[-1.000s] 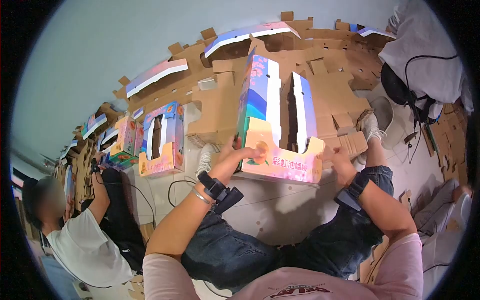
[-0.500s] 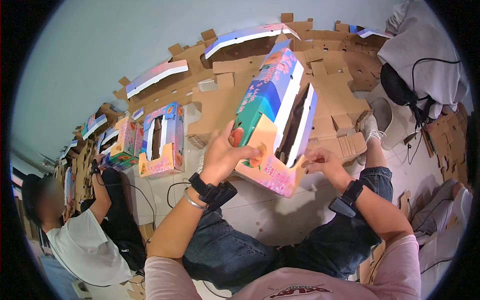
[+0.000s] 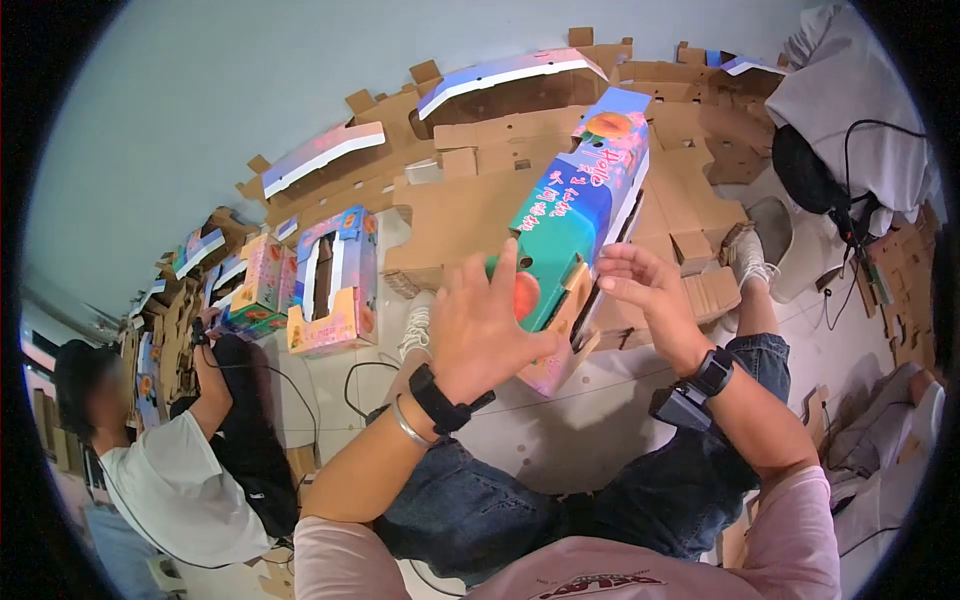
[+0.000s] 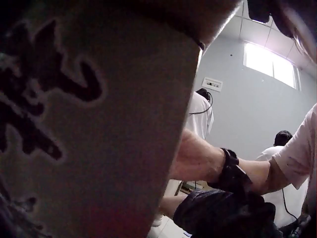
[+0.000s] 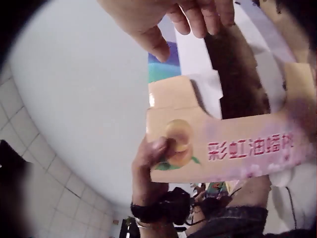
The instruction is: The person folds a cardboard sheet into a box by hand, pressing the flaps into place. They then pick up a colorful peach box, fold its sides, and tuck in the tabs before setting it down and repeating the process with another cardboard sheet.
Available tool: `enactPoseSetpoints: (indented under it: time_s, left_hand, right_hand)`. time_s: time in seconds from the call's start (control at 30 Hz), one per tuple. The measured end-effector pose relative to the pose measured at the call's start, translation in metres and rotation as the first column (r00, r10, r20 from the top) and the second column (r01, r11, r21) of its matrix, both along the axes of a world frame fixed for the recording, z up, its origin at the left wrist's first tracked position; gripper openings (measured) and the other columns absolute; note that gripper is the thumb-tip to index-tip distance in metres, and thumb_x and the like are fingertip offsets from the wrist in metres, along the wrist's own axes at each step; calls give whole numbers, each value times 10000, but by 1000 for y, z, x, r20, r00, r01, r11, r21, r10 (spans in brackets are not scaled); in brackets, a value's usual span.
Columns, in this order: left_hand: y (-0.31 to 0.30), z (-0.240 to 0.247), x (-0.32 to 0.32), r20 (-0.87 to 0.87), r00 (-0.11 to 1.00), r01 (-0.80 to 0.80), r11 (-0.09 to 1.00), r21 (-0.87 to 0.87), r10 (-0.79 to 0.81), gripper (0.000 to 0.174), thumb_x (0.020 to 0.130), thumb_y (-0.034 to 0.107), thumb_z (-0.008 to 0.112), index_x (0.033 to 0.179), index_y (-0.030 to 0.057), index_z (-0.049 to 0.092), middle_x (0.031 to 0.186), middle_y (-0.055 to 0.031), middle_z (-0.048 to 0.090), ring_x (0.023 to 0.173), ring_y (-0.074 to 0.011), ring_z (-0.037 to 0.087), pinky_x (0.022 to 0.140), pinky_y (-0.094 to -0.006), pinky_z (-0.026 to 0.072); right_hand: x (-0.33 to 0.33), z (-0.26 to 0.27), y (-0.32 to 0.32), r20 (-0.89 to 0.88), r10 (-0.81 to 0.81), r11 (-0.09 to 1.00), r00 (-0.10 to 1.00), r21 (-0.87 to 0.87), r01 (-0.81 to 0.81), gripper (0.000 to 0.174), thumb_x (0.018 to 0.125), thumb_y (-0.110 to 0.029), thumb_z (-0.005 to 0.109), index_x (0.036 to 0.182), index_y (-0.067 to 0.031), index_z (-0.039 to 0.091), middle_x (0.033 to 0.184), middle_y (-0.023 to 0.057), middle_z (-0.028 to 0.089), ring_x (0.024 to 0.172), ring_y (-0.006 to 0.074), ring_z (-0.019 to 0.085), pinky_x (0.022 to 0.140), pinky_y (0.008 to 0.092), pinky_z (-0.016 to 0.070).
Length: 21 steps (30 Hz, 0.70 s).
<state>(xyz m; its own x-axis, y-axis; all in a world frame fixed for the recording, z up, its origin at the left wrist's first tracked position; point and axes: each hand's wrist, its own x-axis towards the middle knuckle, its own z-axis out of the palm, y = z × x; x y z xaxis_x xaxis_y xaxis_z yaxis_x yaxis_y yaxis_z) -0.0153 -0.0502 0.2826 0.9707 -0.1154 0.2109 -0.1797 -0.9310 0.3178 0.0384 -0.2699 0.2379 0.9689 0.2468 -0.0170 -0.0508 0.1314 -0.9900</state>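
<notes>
A colourful printed cardboard fruit box (image 3: pixel 570 225) stands tilted in front of me, its green and blue side toward the head camera. My left hand (image 3: pixel 475 325) grips its near corner, fingers along the side. In the right wrist view, the left thumb presses the peach print on the orange front panel (image 5: pixel 171 141). My right hand (image 3: pixel 650 300) holds nothing, its fingers loosely bent beside the box's slotted top. From the right wrist, those fingers (image 5: pixel 198 22) hang over the long opening. The box's printed side fills much of the left wrist view.
Flattened brown cardboard (image 3: pixel 440 220) lies behind the box, and more leans along the wall. Similar folded boxes (image 3: pixel 335 280) stand to the left, near another seated person (image 3: pixel 185 480). Grey cloth (image 3: pixel 860 120) and a black cable are at the right.
The box has turned and tipped so its green and blue side faces up, and its top opening faces right. My left hand moved with it; my right hand left the front corner and rose toward the top.
</notes>
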Motion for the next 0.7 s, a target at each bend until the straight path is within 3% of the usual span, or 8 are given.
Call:
enactPoseSetpoints:
  time_s: [0.1, 0.2, 0.27, 0.37, 0.47, 0.53, 0.7]
  left_hand:
    - [-7, 2, -2, 1, 1000, 23, 1000, -13, -23, 1017, 581, 396, 780, 1411, -8, 353, 1199, -252, 438, 1103, -428, 474, 926, -460, 426]
    - [-12, 5, -3, -37, 999, 31, 997, -73, -33, 1009, 579, 361, 786, 1413, 3, 346, 1224, -264, 417, 1121, -445, 458, 951, -473, 417]
    - [-17, 5, -6, -31, 999, 42, 996, -81, -44, 999, 578, 339, 791, 1411, 7, 349, 1220, -267, 414, 1117, -451, 457, 958, -478, 414]
    - [-24, 5, -9, -21, 998, 61, 996, -69, -62, 979, 580, 305, 795, 1404, 9, 358, 1214, -265, 413, 1120, -453, 452, 954, -481, 417]
    - [-28, 5, -12, 3, 997, 75, 995, -60, -75, 965, 584, 308, 796, 1397, 8, 370, 1200, -263, 414, 1120, -451, 451, 948, -483, 421]
    - [-30, 0, -12, 73, 995, 71, 997, 19, -72, 943, 598, 345, 786, 1390, 18, 390, 1168, -201, 420, 1059, -385, 485, 814, -462, 468]
    - [-31, 0, -13, 51, 996, 66, 998, 19, -67, 976, 574, 326, 785, 1403, 28, 366, 1150, -189, 421, 1057, -376, 486, 810, -458, 463]
  right_hand:
    - [-1, -2, 5, 49, 33, 999, 998, -22, -32, 441, 797, -184, 739, 1139, 19, 548, 1032, 61, 582, 974, 139, 564, 875, 267, 440]
    - [-4, 3, 5, -51, 78, 997, 996, 30, -77, 376, 786, -193, 757, 1048, 3, 570, 942, 33, 603, 865, 113, 573, 818, 249, 452]
    - [-9, 11, 6, -44, 124, 992, 991, -2, -124, 309, 764, -210, 788, 910, -20, 593, 821, 2, 613, 732, 91, 569, 708, 225, 461]
    - [-6, 5, 1, -86, 140, 988, 986, -52, -145, 291, 750, -223, 809, 820, -28, 605, 736, -3, 616, 654, 86, 576, 604, 218, 456]
    - [-10, 9, 2, -83, 142, 985, 986, -88, -149, 301, 733, -226, 827, 788, -32, 604, 720, 20, 633, 620, 86, 591, 528, 220, 454]
    - [-16, 11, 6, -88, 125, 988, 988, -77, -132, 297, 720, -206, 832, 793, -30, 605, 713, 29, 636, 606, 90, 593, 507, 223, 454]
    - [-23, 8, 17, -152, 79, 996, 985, 50, -72, 276, 691, -135, 828, 816, -20, 610, 712, 52, 648, 573, 98, 593, 465, 223, 454]
